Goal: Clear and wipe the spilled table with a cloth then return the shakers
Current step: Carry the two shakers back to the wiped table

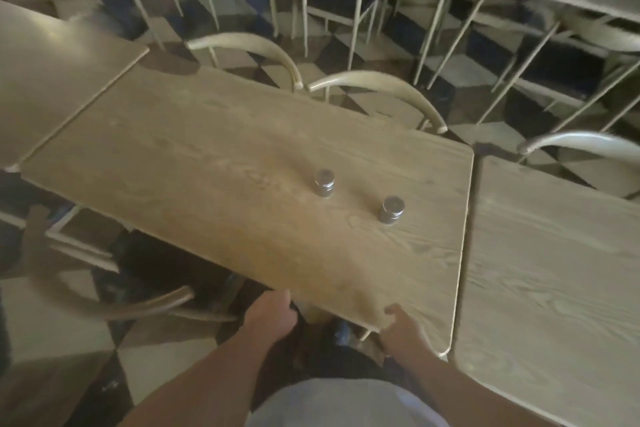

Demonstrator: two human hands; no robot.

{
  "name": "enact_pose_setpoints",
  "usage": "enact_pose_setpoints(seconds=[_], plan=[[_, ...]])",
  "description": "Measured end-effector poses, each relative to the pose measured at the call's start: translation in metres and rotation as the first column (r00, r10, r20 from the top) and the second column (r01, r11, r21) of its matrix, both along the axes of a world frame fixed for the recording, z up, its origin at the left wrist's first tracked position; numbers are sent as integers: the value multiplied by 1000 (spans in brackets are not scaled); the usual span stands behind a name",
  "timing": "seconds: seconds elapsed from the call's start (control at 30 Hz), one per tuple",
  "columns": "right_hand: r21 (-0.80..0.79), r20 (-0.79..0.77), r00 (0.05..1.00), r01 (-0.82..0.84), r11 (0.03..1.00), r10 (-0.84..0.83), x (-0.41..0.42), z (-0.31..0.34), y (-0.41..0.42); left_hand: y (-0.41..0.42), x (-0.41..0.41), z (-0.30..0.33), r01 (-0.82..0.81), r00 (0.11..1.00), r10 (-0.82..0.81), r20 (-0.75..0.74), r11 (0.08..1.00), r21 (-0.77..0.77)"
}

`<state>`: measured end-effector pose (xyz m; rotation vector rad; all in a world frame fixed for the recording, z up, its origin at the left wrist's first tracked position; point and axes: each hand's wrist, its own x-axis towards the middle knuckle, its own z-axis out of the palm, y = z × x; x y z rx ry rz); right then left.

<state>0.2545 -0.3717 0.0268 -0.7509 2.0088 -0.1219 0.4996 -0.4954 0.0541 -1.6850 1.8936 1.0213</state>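
far left, a neighbouring table [52,80] sits butted against the corner of the main wooden surface [207,156], and below it a curved chair back [138,305] is blurred near the floor. checkered floor tiles [52,333] show under everything.

moving in, the left hand [273,315] is at the near edge of the surface, thumb up beside the rim, the fingers tucked below the board and out of sight, so how far they are closed i cannot tell. it looks to have nothing but the edge itself.

up on the wood, the first shaker [324,183] stands upright a little right of the middle, metal cap on top. the second shaker [392,209] stands upright too, nearer the right end and a touch closer to the camera, apart from the first.

right hand [403,326] now, at the near right corner, fingers curled over the rim of the surface, holding only that edge.

beyond the far edge, two pale curved chair backs [377,94]. far right, another wooden table [554,270] just beside the main one, a narrow gap between them.
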Motion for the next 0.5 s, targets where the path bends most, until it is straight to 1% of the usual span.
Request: enact_pose_setpoints(seconds=[0.07,0.1,0.2,0.27,0.3,0.37,0.43,0.5], plan=[[-41,-13,998,65,997,-65,-10,5,-26,-31,-17,-4,-37,999,38,-31,999,35],[-64,-27,996,83,995,-85,-15,8,-38,-46,-24,-8,-84,994,86,-59,996,36],[-154,-64,979,184,971,-196,-26,21,-75,-82,-51,-6,-268,949,262,-173,963,-10],[-150,-87,953,275,949,-290,-37,25,-99,-105,-68,-2,-321,925,305,-226,946,-37],[-141,-98,939,314,939,-328,-43,26,-110,-116,-73,-2,-316,927,294,-234,947,-61],[-134,-125,919,358,924,-374,-51,30,-128,-134,-77,-1,-271,948,244,-207,955,-117],[-134,-170,904,373,918,-392,-57,30,-143,-152,-77,-1,-216,967,188,-175,963,-163],[-139,-213,892,377,916,-399,-60,31,-157,-169,-79,-3,-185,975,159,-154,968,-171]])
